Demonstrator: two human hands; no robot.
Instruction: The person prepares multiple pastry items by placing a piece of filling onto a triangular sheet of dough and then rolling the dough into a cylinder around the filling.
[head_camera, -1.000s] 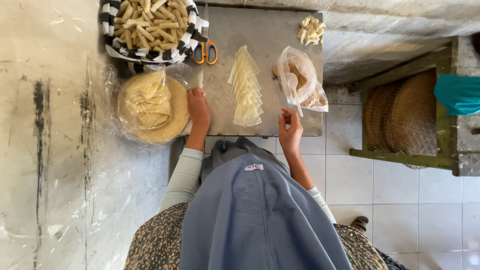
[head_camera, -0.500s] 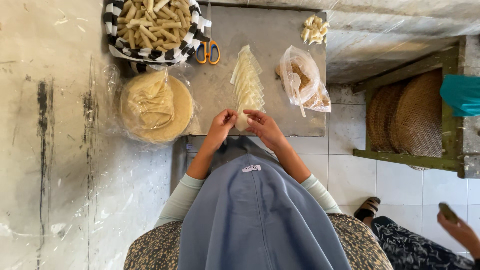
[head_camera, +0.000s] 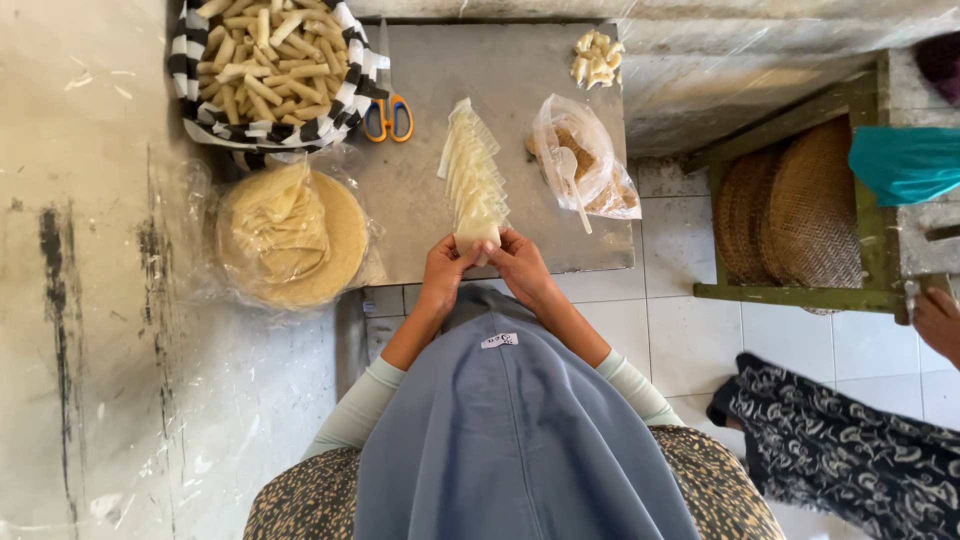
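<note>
At the near edge of the grey table (head_camera: 420, 215), her left hand (head_camera: 445, 272) and right hand (head_camera: 518, 265) both pinch one pale wrapper (head_camera: 477, 235) — the front of a long row (head_camera: 470, 165).

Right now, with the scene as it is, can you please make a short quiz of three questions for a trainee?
1. True or false: the left hand and the right hand both touch the nearest wrapper sheet of the fanned row.
2. What lies between the striped basket of rolls and the row of sheets? A) spoon B) scissors C) knife
3. Fill in: the plastic bag holding brown filling and a white spoon lies to the ____ of the row of sheets.

Key: 1 true; 2 B, the orange-handled scissors; 3 right.
</note>
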